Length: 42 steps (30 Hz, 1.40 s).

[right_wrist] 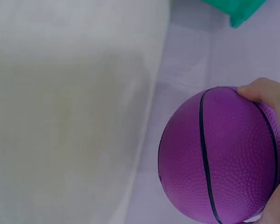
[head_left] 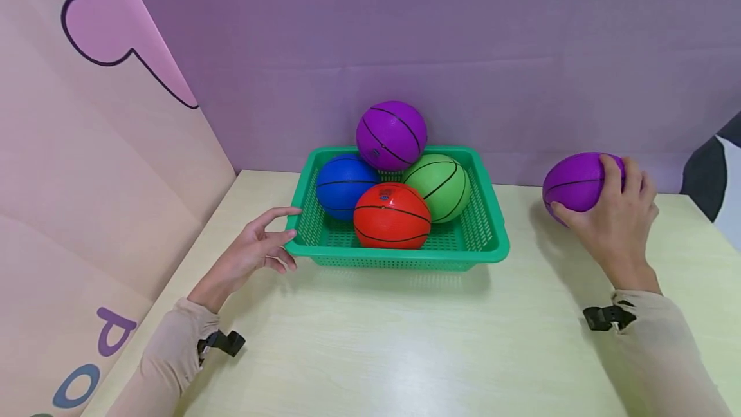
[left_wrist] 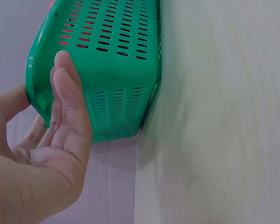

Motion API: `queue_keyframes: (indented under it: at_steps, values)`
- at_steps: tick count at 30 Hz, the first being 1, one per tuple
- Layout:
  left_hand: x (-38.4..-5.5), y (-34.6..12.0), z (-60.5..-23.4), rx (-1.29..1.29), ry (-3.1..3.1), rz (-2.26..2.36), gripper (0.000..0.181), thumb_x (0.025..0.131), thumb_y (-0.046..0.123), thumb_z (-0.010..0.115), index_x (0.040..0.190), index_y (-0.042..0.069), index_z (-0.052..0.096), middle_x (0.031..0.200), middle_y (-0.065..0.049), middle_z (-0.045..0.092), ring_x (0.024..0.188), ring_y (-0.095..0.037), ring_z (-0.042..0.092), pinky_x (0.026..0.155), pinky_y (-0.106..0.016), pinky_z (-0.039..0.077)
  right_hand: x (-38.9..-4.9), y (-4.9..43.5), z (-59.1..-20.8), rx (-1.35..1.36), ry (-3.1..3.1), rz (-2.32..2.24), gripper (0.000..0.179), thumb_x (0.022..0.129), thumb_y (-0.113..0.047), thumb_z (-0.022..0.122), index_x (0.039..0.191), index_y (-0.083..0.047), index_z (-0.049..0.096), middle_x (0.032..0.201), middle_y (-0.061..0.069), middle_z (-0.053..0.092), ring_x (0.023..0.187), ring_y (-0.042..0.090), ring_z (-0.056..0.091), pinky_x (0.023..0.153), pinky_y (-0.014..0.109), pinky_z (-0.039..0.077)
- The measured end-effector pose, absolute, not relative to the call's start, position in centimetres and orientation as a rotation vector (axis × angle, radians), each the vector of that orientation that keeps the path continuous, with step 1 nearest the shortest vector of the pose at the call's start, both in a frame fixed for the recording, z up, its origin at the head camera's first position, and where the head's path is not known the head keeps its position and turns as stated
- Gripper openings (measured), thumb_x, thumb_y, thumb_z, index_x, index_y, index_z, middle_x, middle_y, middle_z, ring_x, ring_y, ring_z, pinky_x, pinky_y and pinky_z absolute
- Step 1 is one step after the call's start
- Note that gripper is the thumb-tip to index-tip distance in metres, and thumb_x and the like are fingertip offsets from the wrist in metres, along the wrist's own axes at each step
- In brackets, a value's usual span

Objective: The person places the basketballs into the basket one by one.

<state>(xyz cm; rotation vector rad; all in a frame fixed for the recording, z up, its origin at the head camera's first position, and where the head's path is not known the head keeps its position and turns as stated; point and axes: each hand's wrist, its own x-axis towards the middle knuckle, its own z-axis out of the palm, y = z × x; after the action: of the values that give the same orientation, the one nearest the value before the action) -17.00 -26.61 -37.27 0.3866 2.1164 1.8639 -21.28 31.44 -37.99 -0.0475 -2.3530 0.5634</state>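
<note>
At the right, my right hand (head_left: 622,217) grips a purple ball (head_left: 576,183) with black lines, thumb on its near side and fingers over the far side. The right wrist view shows this ball (right_wrist: 214,158) held above the tabletop. My left hand (head_left: 255,250) touches the left edge of a green plastic basket (head_left: 498,237) with loosely extended fingers. In the left wrist view, the left hand (left_wrist: 60,135) lies against the basket's perforated outer wall (left_wrist: 116,70). Inside sit a blue ball (head_left: 346,188), a red ball (head_left: 392,217) and a green ball (head_left: 442,188), with another purple ball (head_left: 392,134) on top at the back.
The basket stands on a pale wooden table (head_left: 370,340). Behind the table hangs a purple backdrop (head_left: 492,50). A pale printed panel (head_left: 87,179) borders the left side. A black-and-white shape (head_left: 709,166) is at the right edge.
</note>
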Motion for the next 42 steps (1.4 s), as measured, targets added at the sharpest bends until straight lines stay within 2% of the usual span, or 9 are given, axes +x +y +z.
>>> queue_keyframes:
  at_steps: [4, 9, 13, 16, 22, 26, 30, 35, 42]
  values:
    - [-16.9, -26.6, -37.3, 0.383, 2.117, 1.866, 0.05, 0.102, 0.023, 0.059, 0.149, 0.018, 0.041, 0.074, -0.015, 0.071, 0.069, -0.027, 0.072, 0.064, -0.039, 0.06, -21.0, 30.4, -37.0, -0.028, -2.299, 0.537, 0.094, 0.067, -0.026, 0.087, 0.146, -0.006, 0.041, 0.15, 0.02, 0.037, 0.14, 0.043, 0.025, 0.09, 0.078, 0.029]
    - [-16.9, -26.6, -37.5, 0.383, 2.118, 1.867, 0.055, 0.102, 0.022, 0.059, 0.151, 0.012, 0.037, 0.074, -0.015, 0.071, 0.069, -0.027, 0.072, 0.064, -0.039, 0.06, -21.1, 29.8, -36.7, -0.038, -2.436, 0.458, 0.074, 0.083, -0.02, 0.071, 0.145, 0.002, 0.038, 0.137, 0.035, 0.043, 0.117, 0.061, 0.037, 0.078, 0.077, 0.034]
    - [-16.9, -26.7, -37.5, 0.388, 2.115, 1.868, 0.054, 0.102, 0.022, 0.059, 0.151, 0.014, 0.038, 0.074, -0.015, 0.071, 0.07, -0.028, 0.072, 0.065, -0.04, 0.06, -21.9, 30.2, -35.8, -0.09, -2.646, 0.37, 0.071, 0.095, -0.033, 0.062, 0.146, 0.004, 0.031, 0.131, 0.043, 0.035, 0.107, 0.069, 0.033, 0.074, 0.079, 0.031]
    - [-16.8, -27.0, -37.5, 0.384, 2.123, 1.869, 0.053, 0.102, 0.022, 0.06, 0.15, 0.015, 0.039, 0.073, -0.015, 0.071, 0.07, -0.029, 0.072, 0.065, -0.04, 0.06, -22.9, 30.3, -35.0, -0.097, -2.676, 0.345, 0.065, 0.098, -0.041, 0.058, 0.134, 0.009, 0.038, 0.127, 0.045, 0.034, 0.112, 0.068, 0.03, 0.077, 0.078, 0.029]
    - [-16.7, -27.0, -37.3, 0.382, 2.117, 1.872, 0.052, 0.102, 0.021, 0.06, 0.149, 0.014, 0.04, 0.074, -0.016, 0.071, 0.07, -0.029, 0.072, 0.065, -0.04, 0.06, -24.1, 30.0, -35.0, -0.105, -2.675, 0.456, 0.07, 0.09, -0.049, 0.068, 0.112, 0.011, 0.039, 0.132, 0.04, 0.032, 0.124, 0.065, 0.024, 0.081, 0.081, 0.028]
    - [-16.8, -26.6, -37.1, 0.38, 2.117, 1.86, 0.051, 0.101, 0.023, 0.061, 0.148, 0.019, 0.043, 0.076, -0.018, 0.071, 0.072, -0.032, 0.072, 0.067, -0.042, 0.061, -24.0, 30.1, -34.9, -0.141, -2.76, 0.464, 0.104, 0.078, -0.054, 0.079, 0.138, 0.012, 0.025, 0.131, 0.045, 0.027, 0.118, 0.067, 0.024, 0.073, 0.082, 0.029]
    - [-16.9, -26.4, -37.1, 0.361, 2.145, 1.854, 0.05, 0.101, 0.024, 0.062, 0.147, 0.02, 0.044, 0.076, -0.02, 0.07, 0.071, -0.033, 0.071, 0.066, -0.042, 0.061, -23.8, 30.3, -34.6, -0.114, -2.839, 0.497, 0.118, 0.072, -0.051, 0.085, 0.149, 0.004, 0.016, 0.141, 0.047, 0.012, 0.123, 0.07, 0.014, 0.072, 0.087, 0.026]
    - [-17.1, -26.0, -37.2, 0.351, 2.142, 1.835, 0.055, 0.1, 0.026, 0.063, 0.15, 0.016, 0.04, 0.079, -0.021, 0.071, 0.073, -0.034, 0.072, 0.067, -0.042, 0.061, -23.1, 30.3, -35.3, -0.149, -2.871, 0.608, 0.123, 0.068, -0.05, 0.089, 0.148, 0.004, 0.014, 0.145, 0.046, 0.004, 0.121, 0.076, 0.012, 0.071, 0.086, 0.027]
    - [-17.0, -26.4, -37.1, 0.361, 2.177, 1.832, 0.054, 0.101, 0.026, 0.062, 0.15, 0.016, 0.04, 0.079, -0.022, 0.07, 0.073, -0.036, 0.071, 0.067, -0.043, 0.06, -23.3, 29.9, -36.1, -0.063, -2.822, 0.496, 0.107, 0.073, -0.044, 0.084, 0.15, -0.004, 0.021, 0.137, 0.044, 0.02, 0.118, 0.073, 0.022, 0.069, 0.085, 0.031]
